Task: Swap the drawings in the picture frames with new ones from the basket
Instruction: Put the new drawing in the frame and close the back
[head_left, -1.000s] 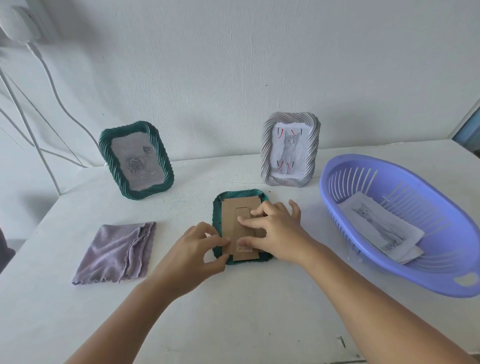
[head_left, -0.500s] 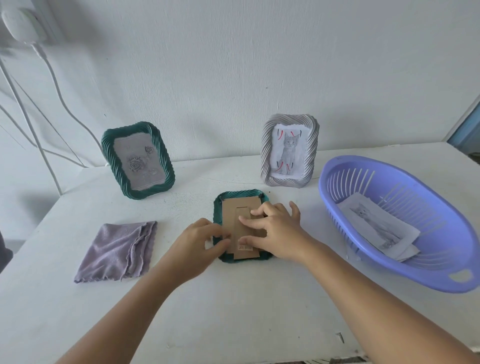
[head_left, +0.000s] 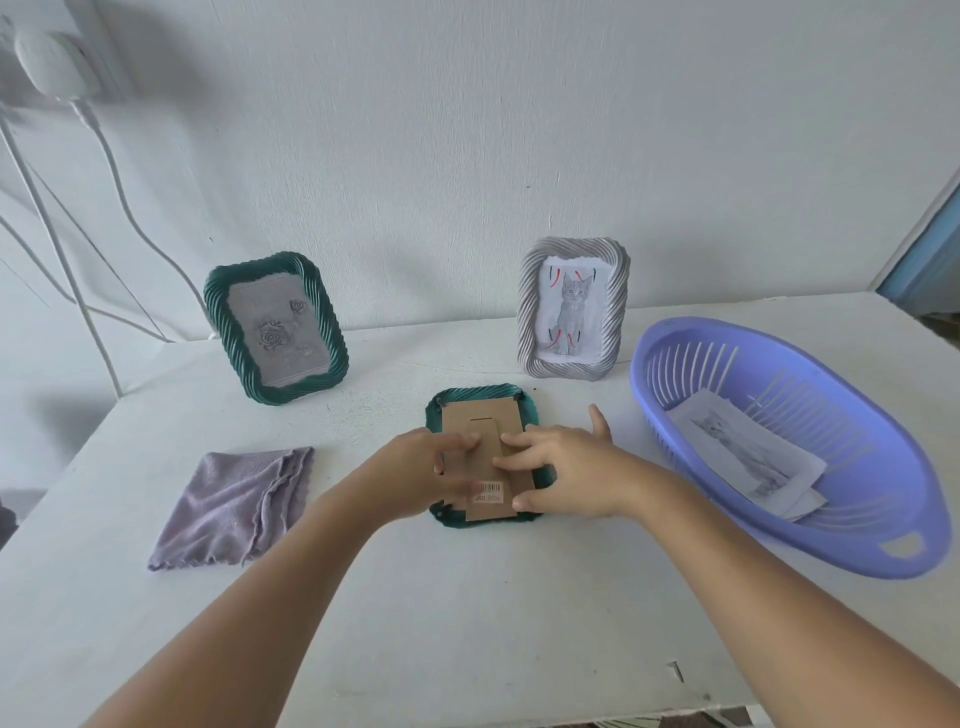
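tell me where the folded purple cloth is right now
In the head view, the folded purple cloth lies flat on the white table, on the left, in front of the upright green picture frame.

**Two bare forearms, two bare hands**

Only the person's arms show in the head view; both forearms are bare from the lower edge of the picture up to the wrists, with no sleeve or cuff on either; the left hand (head_left: 415, 470) wears no glove, ring, watch or band; the right hand (head_left: 569, 475) is likewise uncovered, its wrist plain; the fingernails look short and unpainted, though motion blur softens the left hand's fingers.
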